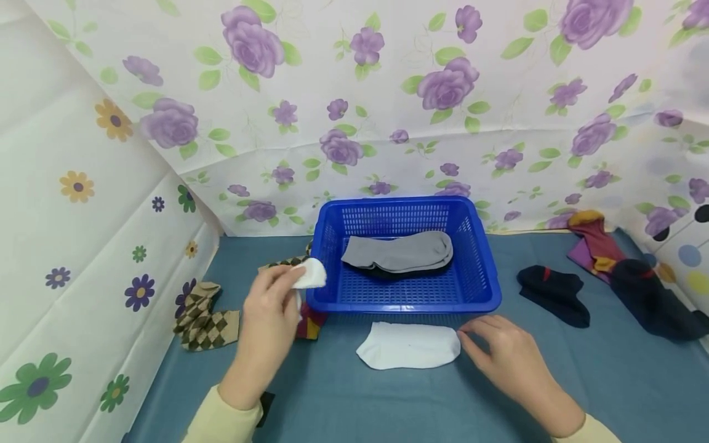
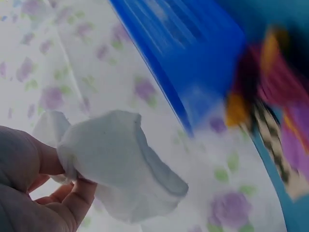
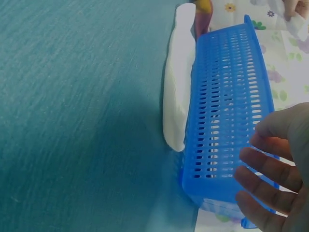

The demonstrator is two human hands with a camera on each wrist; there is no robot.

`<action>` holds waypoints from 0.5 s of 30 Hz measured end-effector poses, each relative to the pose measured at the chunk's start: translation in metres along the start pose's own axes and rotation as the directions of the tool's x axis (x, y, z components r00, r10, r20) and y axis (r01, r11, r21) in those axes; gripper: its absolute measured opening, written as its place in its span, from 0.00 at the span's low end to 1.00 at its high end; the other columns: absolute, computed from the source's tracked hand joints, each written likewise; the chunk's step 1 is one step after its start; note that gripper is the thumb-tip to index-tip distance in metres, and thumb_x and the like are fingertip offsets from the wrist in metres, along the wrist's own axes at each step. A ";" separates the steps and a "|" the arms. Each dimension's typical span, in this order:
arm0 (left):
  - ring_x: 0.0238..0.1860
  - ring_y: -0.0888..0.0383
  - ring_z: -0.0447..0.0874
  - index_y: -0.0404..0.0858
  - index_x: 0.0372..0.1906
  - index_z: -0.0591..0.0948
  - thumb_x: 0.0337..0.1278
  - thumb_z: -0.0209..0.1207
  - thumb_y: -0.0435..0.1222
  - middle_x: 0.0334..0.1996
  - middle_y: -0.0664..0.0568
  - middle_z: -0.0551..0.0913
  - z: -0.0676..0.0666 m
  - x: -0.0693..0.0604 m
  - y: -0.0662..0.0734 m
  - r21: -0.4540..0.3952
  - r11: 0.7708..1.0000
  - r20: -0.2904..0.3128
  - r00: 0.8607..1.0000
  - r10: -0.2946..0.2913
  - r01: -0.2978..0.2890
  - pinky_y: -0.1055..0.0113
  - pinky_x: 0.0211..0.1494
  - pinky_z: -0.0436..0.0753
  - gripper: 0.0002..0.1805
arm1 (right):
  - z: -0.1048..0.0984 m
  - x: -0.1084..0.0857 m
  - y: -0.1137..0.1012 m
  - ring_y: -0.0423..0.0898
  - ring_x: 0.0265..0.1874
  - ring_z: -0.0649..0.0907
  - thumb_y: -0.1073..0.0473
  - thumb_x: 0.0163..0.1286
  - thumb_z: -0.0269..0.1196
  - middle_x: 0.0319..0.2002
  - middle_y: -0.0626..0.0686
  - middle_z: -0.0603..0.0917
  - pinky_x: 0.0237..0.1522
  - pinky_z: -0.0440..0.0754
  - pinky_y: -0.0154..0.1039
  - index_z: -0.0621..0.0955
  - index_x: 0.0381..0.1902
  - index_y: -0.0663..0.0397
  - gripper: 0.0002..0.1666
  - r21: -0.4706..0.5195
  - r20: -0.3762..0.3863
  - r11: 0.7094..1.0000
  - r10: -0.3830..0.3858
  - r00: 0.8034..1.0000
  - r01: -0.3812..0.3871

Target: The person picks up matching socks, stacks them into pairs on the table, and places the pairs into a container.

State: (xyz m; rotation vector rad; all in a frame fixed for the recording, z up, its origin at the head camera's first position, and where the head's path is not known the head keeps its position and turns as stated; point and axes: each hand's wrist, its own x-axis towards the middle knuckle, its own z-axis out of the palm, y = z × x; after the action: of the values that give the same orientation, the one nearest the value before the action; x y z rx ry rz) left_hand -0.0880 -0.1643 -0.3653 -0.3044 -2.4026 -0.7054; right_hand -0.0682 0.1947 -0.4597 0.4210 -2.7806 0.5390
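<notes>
My left hand [image 1: 268, 311] pinches a white sock [image 1: 312, 274] in the air at the front left corner of the blue basket [image 1: 404, 307]. In the left wrist view the held white sock [image 2: 113, 154] hangs bunched, its opening away from the fingers. A second white sock [image 1: 410, 346] lies flat on the table just in front of the basket. By its right end is my right hand [image 1: 501, 347]; in the right wrist view the fingers [image 3: 270, 169] are loosely bent and apart from that sock [image 3: 178, 82]. Grey socks [image 1: 399, 252] lie inside the basket above something black.
Left of the basket lie checkered socks [image 1: 207, 323] and a maroon-and-yellow sock [image 1: 311, 322]. To the right are black socks [image 1: 554, 295], another black pair [image 1: 653, 301] and a maroon sock [image 1: 598, 240]. A flowered sheet [image 1: 343, 147] hangs behind the table.
</notes>
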 end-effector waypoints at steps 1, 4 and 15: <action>0.44 0.50 0.81 0.38 0.45 0.84 0.51 0.57 0.21 0.44 0.44 0.80 0.003 -0.002 0.006 -0.027 1.000 0.014 1.000 0.008 -0.008 0.60 0.42 0.84 0.17 | 0.000 0.000 -0.001 0.34 0.31 0.80 0.50 0.54 0.69 0.29 0.37 0.82 0.32 0.82 0.38 0.83 0.29 0.33 0.05 0.004 0.001 1.000 -0.001 1.000 0.001; 0.46 0.52 0.81 0.40 0.46 0.84 0.52 0.56 0.22 0.45 0.47 0.81 0.016 -0.008 0.022 -0.105 0.994 0.073 0.997 0.033 -0.026 0.65 0.45 0.83 0.19 | 0.000 0.001 -0.005 0.33 0.30 0.80 0.49 0.55 0.69 0.28 0.35 0.82 0.32 0.81 0.37 0.83 0.29 0.32 0.04 0.023 0.001 1.000 -0.017 1.000 0.017; 0.48 0.60 0.80 0.41 0.46 0.84 0.53 0.58 0.26 0.44 0.52 0.82 0.067 -0.043 0.065 -0.266 0.945 0.112 0.967 0.227 -0.191 0.76 0.49 0.79 0.15 | -0.012 0.007 -0.030 0.30 0.40 0.80 0.39 0.66 0.56 0.37 0.30 0.82 0.42 0.82 0.40 0.82 0.38 0.28 0.10 0.186 0.068 0.979 -0.092 0.993 0.078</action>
State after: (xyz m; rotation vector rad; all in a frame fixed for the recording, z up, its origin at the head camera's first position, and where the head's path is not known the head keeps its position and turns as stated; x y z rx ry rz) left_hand -0.0631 -0.0748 -0.4101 -0.7275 -2.3634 -0.9189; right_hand -0.0620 0.1715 -0.4377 0.6105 -2.7798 0.7773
